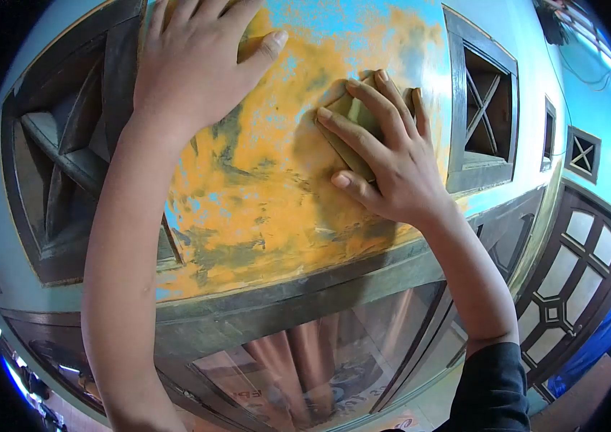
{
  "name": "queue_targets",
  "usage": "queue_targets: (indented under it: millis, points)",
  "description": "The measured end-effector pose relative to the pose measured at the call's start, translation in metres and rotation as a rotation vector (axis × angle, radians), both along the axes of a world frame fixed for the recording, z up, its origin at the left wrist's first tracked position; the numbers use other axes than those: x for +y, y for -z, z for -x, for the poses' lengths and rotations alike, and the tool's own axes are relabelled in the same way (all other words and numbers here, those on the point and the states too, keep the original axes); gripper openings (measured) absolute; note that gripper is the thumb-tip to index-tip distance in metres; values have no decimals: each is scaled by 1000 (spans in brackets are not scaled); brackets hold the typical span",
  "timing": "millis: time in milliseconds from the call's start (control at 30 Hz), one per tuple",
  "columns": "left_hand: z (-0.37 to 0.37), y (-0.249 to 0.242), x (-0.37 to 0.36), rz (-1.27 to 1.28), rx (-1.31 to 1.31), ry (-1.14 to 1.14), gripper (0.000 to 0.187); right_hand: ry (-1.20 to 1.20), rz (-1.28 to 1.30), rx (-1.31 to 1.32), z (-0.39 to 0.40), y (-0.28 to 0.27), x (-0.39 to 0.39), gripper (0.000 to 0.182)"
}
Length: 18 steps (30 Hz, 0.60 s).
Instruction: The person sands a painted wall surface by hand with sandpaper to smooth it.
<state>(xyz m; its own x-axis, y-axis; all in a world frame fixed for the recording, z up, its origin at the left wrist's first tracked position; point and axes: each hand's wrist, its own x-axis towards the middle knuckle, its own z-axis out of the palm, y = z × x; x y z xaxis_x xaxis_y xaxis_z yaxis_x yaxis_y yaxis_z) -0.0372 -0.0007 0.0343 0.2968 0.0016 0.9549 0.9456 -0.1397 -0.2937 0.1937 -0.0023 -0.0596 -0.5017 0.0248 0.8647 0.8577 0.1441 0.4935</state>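
My right hand (399,155) presses a flat olive-brown piece of sandpaper (364,126) against a wall panel (269,209) with its fingers spread over it. Part of the sheet is hidden under the fingers. Patchy orange-yellow, grey and bright blue cover the panel's surface. Higher up and to the left, my left hand (194,68) lies against the same wall, fingers apart, holding nothing that I can see. The upper edge of the view cuts off its fingertips.
Dark wooden vent frames with crossed bars flank the panel, one on the left (68,158) and one on the right (482,108). Below runs a wooden beam (298,288) above a glass pane (313,353) with curtains behind. A paneled door (572,270) stands at the far right.
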Motion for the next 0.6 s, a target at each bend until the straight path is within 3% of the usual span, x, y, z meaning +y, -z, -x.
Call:
queue_targets:
  millis: [167, 200, 267, 333, 433, 500, 600]
  points:
    - [-1, 1, 0, 13, 10, 7, 66, -61, -144, 151, -4, -48, 17, 64]
    - [3, -1, 8, -85, 37, -36, 66, -86, -170, 178, 1, -52, 18, 66]
    - [18, -6, 45, -389, 96, -173, 65, -62, -114, 130, 16, -31, 12, 69]
    - [16, -4, 33, -397, 99, -165, 65, -51, 2, 24, 32, 3, 1, 70]
    - [5, 1, 2, -16, 32, 36, 65, -20, -20, 12, 7, 5, 7, 70]
    - [5, 1, 4, -25, 35, 31, 65, -28, -60, 84, -5, -14, 11, 69]
    - [4, 1, 4, -26, 33, 36, 66, -92, -56, 163, 20, 0, 5, 68]
